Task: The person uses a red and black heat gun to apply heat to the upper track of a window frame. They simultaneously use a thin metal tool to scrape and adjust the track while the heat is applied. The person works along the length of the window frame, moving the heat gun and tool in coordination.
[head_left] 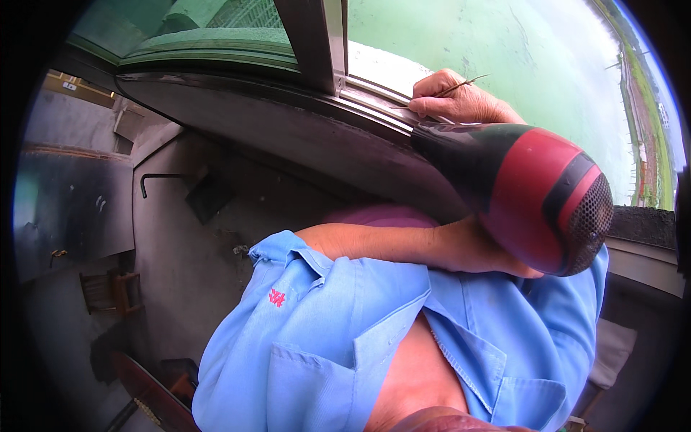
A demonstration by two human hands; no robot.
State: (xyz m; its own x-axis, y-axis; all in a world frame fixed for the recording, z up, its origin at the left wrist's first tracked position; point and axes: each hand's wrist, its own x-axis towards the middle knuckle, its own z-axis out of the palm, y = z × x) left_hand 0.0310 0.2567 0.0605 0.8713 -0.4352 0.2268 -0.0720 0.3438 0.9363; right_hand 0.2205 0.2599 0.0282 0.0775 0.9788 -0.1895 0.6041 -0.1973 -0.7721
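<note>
My left hand [484, 248] is closed beneath a red and black hair dryer [531, 169], its fingers mostly hidden behind the dryer's body. The black nozzle points up and left at the sill, close to my other hand. My right hand [461, 99] is at the window track [378, 101], its fingers pinched on a thin, dark stick-like tool [468, 81]. One end of this tool sticks out past the knuckles; a fine tip seems to reach the track. The right forearm passes behind the dryer.
A dark upright window frame [317, 43] stands left of my right hand, with a glass pane [209, 32] beyond it. Below the sill runs a grey wall [273, 115]. A black bent bar [160, 176] and a wooden chair-like piece [111, 291] are at the left.
</note>
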